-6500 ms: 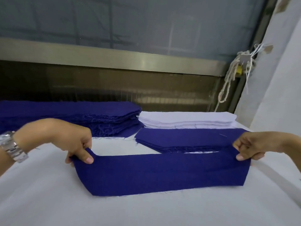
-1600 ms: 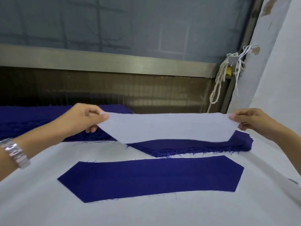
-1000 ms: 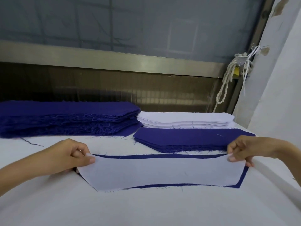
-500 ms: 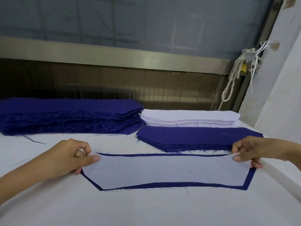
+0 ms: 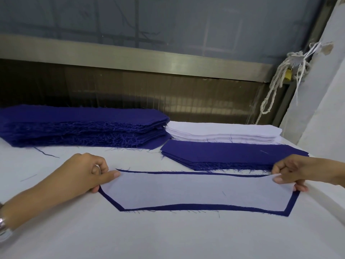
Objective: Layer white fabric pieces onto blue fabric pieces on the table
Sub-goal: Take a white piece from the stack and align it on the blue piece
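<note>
White piece (image 5: 196, 189) lies flat on a blue piece (image 5: 186, 206) in the middle of the table (image 5: 168, 236). The blue shows only as a thin border along the far edge, the near edge and the slanted ends.

The left hand (image 5: 87, 172) reaches in from the lower left, forearm low over the table. Its thumb and forefinger pinch the white piece's left tip, the other fingers are curled in behind, and one fingertip touches the table under the tip. A metal watch (image 5: 3, 227) sits on that wrist at the picture's edge.

The right hand (image 5: 291, 171) comes in from the right edge, knuckles up. It pinches the white piece's right end, thumb on top and fingertips underneath, and that corner is lifted slightly off the blue.

The table is covered in white cloth with a few loose blue threads on it. At the far left is a tall blue stack (image 5: 80, 126) with frayed edges. Just right of it, touching, is a white stack (image 5: 222, 132). In front of the white stack lies a low blue pile (image 5: 229, 154), near the right hand.

Behind the table runs a dark ribbed panel topped by a metal rail (image 5: 130, 57), with a dusty grey pane (image 5: 168, 21) above. At the right, a knotted white rope (image 5: 274, 88) and a yellow padlock (image 5: 288, 74) hang beside a pale wall (image 5: 321, 109).
</note>
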